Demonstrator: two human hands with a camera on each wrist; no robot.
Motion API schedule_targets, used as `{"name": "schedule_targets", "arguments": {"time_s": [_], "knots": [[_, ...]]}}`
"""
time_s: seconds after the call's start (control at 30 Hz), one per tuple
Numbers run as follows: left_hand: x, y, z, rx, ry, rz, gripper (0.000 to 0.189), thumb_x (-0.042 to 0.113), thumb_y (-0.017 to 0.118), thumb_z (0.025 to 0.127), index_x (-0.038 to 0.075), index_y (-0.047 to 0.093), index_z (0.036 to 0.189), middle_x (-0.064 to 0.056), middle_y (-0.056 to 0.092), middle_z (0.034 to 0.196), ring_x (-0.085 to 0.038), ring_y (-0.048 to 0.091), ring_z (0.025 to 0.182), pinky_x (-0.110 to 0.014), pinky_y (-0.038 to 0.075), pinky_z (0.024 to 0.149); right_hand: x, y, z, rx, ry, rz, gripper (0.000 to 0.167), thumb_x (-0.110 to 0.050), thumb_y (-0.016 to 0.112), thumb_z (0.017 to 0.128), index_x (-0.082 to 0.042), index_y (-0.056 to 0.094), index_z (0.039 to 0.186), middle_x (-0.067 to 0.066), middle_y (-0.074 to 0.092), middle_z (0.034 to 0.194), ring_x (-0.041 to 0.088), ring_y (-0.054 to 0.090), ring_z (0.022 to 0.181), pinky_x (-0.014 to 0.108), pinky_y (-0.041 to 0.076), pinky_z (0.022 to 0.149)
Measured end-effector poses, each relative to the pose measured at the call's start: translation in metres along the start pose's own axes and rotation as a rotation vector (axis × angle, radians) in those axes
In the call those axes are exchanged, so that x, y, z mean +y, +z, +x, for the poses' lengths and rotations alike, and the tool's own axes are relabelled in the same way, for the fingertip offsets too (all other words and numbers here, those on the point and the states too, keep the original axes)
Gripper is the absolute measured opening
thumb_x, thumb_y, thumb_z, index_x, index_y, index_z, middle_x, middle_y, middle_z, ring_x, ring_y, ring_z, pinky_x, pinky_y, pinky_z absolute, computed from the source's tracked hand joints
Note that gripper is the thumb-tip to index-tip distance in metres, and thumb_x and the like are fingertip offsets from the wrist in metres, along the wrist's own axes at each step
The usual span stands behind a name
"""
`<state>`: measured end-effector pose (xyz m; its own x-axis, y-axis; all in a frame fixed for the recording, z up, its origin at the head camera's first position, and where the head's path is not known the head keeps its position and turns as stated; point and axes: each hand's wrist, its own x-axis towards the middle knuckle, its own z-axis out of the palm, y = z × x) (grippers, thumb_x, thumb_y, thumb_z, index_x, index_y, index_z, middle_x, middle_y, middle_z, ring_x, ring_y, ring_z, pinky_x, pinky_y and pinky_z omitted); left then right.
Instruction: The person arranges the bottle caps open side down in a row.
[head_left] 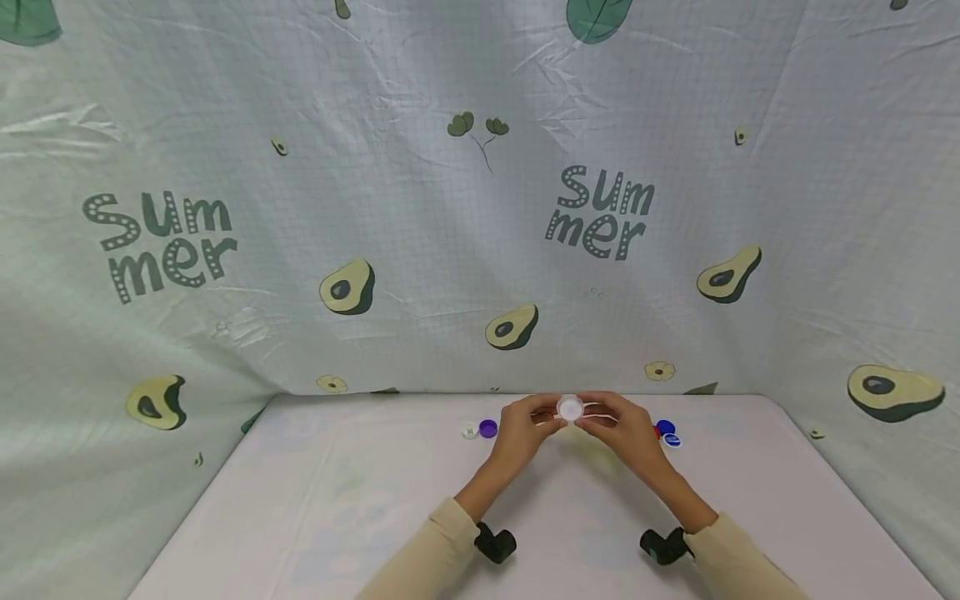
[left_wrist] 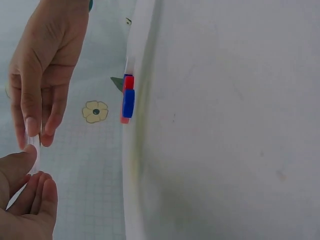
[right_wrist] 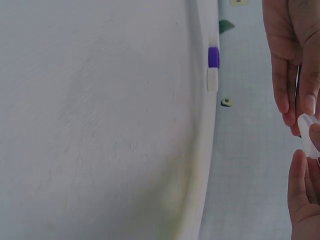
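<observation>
A round white cap [head_left: 570, 407], its inner side toward the head camera, is held up above the table. From its left edge my left hand [head_left: 519, 429] pinches it between thumb and fingers. On the opposite edge my right hand [head_left: 624, 427] pinches the same cap. Seen from the side, the cap [left_wrist: 33, 150] shows as a thin pale disc between both hands in the left wrist view. The right wrist view has the cap [right_wrist: 306, 135] near its right edge, partly covered by fingers.
Left of the hands, a white cap [head_left: 470, 431] lies beside a purple cap [head_left: 488, 428] on the pale table [head_left: 360, 500]. To the right are a blue cap [head_left: 665, 427], a blue-and-white cap [head_left: 672, 440] and a partly hidden red cap [head_left: 657, 432]. A printed curtain [head_left: 420, 250] hangs behind.
</observation>
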<state>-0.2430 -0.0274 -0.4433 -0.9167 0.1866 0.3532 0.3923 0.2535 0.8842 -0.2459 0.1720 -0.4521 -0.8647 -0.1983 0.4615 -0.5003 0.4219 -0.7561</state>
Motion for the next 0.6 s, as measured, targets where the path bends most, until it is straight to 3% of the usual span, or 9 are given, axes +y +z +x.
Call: {"name": "schedule_targets", "arguments": {"time_s": [0.17, 0.6], "knots": [[-0.007, -0.007, 0.001, 0.002, 0.002, 0.024, 0.035, 0.001, 0.078, 0.087, -0.001, 0.071, 0.122, -0.013, 0.074, 0.111, -0.023, 0.072, 0.102, -0.025, 0.057, 0.088, -0.001, 0.011, 0.006, -0.019, 0.037, 0.012, 0.044, -0.006, 0.082, 0.084, -0.003, 0.069, 0.125, 0.017, 0.071, 0.121, 0.035, 0.071, 0.107, 0.034, 0.057, 0.087], [-0.024, -0.027, 0.008, -0.018, 0.024, 0.14, 0.034, 0.004, 0.081, 0.084, -0.004, 0.073, 0.116, -0.015, 0.076, 0.105, -0.023, 0.075, 0.096, -0.023, 0.059, 0.079, 0.003, 0.029, 0.017, -0.063, 0.117, 0.008, 0.039, -0.012, 0.082, 0.085, -0.006, 0.071, 0.122, 0.014, 0.074, 0.116, 0.028, 0.074, 0.101, 0.032, 0.059, 0.084]]}}
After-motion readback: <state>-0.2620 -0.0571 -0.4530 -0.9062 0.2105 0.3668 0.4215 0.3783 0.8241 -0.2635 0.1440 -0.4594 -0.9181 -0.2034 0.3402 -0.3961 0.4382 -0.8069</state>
